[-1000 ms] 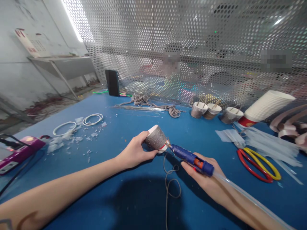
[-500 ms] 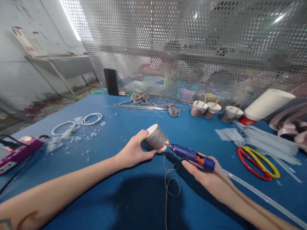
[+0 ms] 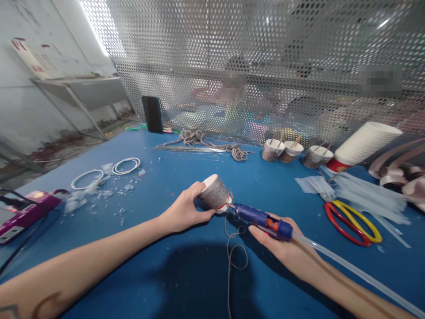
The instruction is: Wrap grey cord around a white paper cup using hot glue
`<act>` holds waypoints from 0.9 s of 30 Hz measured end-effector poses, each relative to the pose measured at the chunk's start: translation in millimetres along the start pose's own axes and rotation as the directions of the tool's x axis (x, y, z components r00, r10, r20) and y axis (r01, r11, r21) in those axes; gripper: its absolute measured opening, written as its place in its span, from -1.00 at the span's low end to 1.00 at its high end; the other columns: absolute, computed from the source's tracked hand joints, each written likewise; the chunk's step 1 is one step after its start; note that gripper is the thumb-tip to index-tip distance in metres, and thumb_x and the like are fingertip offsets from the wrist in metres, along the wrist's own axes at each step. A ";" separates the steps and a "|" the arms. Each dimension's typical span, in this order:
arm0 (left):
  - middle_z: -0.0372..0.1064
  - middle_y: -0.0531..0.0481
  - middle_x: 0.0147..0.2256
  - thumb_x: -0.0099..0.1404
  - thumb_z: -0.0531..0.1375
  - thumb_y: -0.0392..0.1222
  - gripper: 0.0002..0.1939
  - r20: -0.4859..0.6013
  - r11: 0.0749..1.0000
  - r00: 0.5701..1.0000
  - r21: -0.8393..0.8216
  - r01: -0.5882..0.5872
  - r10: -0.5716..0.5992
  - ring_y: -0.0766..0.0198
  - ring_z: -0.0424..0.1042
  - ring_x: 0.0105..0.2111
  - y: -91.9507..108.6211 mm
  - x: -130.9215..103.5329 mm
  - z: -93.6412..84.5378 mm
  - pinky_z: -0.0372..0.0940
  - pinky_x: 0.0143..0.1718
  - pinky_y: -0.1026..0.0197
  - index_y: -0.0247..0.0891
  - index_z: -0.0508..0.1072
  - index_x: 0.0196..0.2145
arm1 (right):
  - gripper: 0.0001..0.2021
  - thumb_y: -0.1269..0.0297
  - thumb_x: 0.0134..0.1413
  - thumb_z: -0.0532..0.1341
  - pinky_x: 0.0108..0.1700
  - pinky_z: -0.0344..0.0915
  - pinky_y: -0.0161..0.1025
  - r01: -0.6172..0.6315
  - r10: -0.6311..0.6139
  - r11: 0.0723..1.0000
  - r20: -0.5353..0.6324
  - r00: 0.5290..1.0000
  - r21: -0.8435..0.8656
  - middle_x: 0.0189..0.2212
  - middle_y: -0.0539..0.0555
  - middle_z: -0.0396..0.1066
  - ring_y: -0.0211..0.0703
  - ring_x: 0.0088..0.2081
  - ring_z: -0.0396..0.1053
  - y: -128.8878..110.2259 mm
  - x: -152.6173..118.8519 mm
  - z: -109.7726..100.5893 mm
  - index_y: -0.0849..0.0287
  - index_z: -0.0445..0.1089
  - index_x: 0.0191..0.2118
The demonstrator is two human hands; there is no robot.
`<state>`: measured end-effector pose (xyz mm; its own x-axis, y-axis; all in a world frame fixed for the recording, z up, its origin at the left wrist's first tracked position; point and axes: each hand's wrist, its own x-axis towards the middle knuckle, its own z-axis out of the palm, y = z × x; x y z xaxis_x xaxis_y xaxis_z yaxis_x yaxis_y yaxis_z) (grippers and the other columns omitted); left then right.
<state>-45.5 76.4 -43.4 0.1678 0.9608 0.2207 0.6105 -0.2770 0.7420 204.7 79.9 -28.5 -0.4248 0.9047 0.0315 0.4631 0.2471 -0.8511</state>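
Thumb and fingers of my left hand (image 3: 189,206) grip a paper cup (image 3: 215,192) wound with grey cord, tilted on its side with its white rim and a red band toward the right. In my right hand (image 3: 285,243) is a blue hot glue gun (image 3: 259,217), a long clear glue stick (image 3: 348,268) trailing from its back. The gun's nozzle meets the cup at the red band, or lies very close to it. From the cup a loose grey cord (image 3: 229,270) runs down the table in loops toward me.
Scissors (image 3: 352,223) with red and yellow handles lie right, beside clear glue sticks (image 3: 372,195). Behind stand stacked paper cups (image 3: 368,144), wrapped cups (image 3: 272,153) and coiled cord (image 3: 239,153). Left are white rings (image 3: 126,166), scraps and a purple power strip (image 3: 29,212). A phone (image 3: 152,114) leans at the mesh.
The glue gun and my right hand have shifted slightly left along the cup's lower edge. My left hand keeps hold of the cup. The whole view has turned a little.
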 end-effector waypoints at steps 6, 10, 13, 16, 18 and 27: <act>0.41 -0.07 -0.21 0.11 0.24 -0.17 -0.69 0.018 0.999 1.000 -0.050 0.008 -0.008 0.18 0.42 -0.21 -0.2 0.2 0.4 0.34 -0.12 0.10 -0.29 0.39 -0.18 | -0.75 0.08 0.03 0.17 -0.55 0.18 -0.33 0.001 0.000 0.999 -0.039 0.999 0.032 -0.66 -0.07 0.24 -0.29 -0.61 0.14 -5.1 0.8 -0.7 0.13 0.31 -0.52; 0.42 -0.07 -0.22 0.11 0.24 -0.16 -0.70 0.011 0.998 1.000 -0.057 0.010 -0.010 0.18 0.43 -0.20 -0.1 0.1 0.5 0.35 -0.12 0.11 -0.28 0.40 -0.18 | -0.74 0.10 0.04 0.17 -0.53 0.16 -0.32 0.025 -0.025 1.000 0.026 0.999 -0.008 -0.65 -0.06 0.25 -0.30 -0.59 0.14 -6.2 0.6 0.6 0.16 0.31 -0.52; 0.42 -0.06 -0.25 0.09 0.25 -0.16 -0.71 -0.005 0.999 1.000 -0.046 0.016 -0.017 0.19 0.43 -0.23 0.4 0.0 1.0 0.35 -0.14 0.12 -0.29 0.40 -0.21 | -0.75 0.12 0.05 0.17 -0.52 0.14 -0.32 0.022 -0.022 1.000 0.033 0.999 -0.006 -0.64 -0.07 0.26 -0.31 -0.60 0.13 -4.9 -0.4 1.6 0.16 0.28 -0.52; 0.43 -0.04 -0.28 0.07 0.28 -0.16 -0.72 -0.024 0.999 0.999 -0.035 0.032 -0.032 0.20 0.43 -0.25 1.3 0.0 2.2 0.35 -0.16 0.15 -0.28 0.41 -0.25 | -0.74 0.13 0.05 0.17 -0.52 0.13 -0.33 0.040 -0.040 0.999 0.018 0.999 -0.015 -0.64 -0.07 0.26 -0.31 -0.60 0.14 -3.1 -1.3 3.6 0.15 0.24 -0.54; 0.43 -0.04 -0.28 0.06 0.28 -0.16 -0.72 -0.026 0.998 0.999 -0.042 0.039 -0.040 0.20 0.43 -0.25 1.9 0.0 3.4 0.35 -0.17 0.15 -0.28 0.41 -0.25 | -0.73 0.13 0.05 0.16 -0.53 0.11 -0.33 0.075 -0.075 0.996 0.007 0.997 -0.038 -0.66 -0.09 0.22 -0.33 -0.61 0.12 -2.3 -1.9 6.1 0.14 0.21 -0.56; 0.41 -0.05 -0.29 0.09 0.28 -0.09 -0.65 -0.032 0.993 0.996 -0.087 0.074 -0.077 0.21 0.41 -0.28 0.3 -0.9 9.3 0.35 -0.21 0.14 -0.30 0.38 -0.19 | -0.75 0.20 0.09 0.17 -0.56 0.05 -0.36 0.205 -0.201 0.973 0.046 0.979 -0.105 -0.65 -0.11 0.19 -0.36 -0.62 0.06 -0.4 -5.2 12.9 0.14 0.19 -0.55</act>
<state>-38.3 75.6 -49.2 0.0953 0.9786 0.1826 0.5520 -0.2046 0.8083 196.7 70.7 -35.1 -0.5447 0.8196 0.1776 0.4455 0.4622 -0.7668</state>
